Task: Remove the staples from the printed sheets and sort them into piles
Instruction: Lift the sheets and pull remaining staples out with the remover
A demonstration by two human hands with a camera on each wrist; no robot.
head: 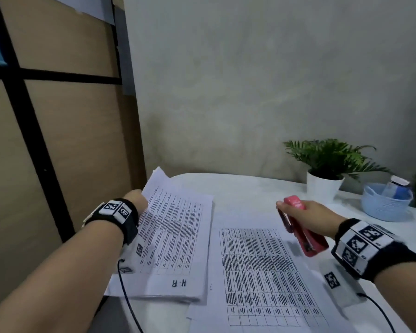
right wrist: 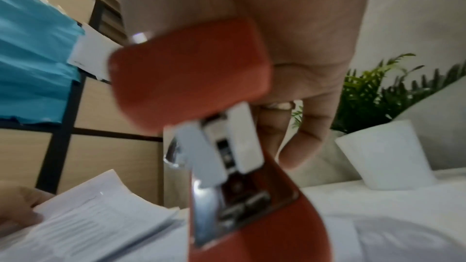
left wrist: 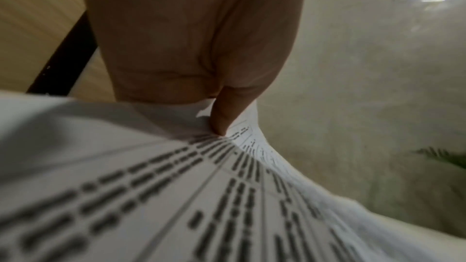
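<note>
A stapled bundle of printed table sheets (head: pixel 175 239) lies at the table's left side. My left hand (head: pixel 137 200) pinches its far left corner and lifts that corner off the table; the left wrist view shows a fingertip (left wrist: pixel 221 125) pressed on the bent paper (left wrist: pixel 156 196). Separate printed sheets (head: pixel 262 275) lie flat to the right of the bundle. My right hand (head: pixel 305 215) hovers above them, gripping a red stapler (head: pixel 298 227) with its metal mouth (right wrist: pixel 219 158) pointing away from the wrist. The lifted bundle (right wrist: pixel 95 212) shows at lower left in the right wrist view.
A potted green plant in a white pot (head: pixel 324 183) stands at the back right. A light blue basket (head: pixel 384 205) holding a bottle sits beside it. A wood panel with black frame (head: pixel 46 140) borders the table on the left, a grey wall behind.
</note>
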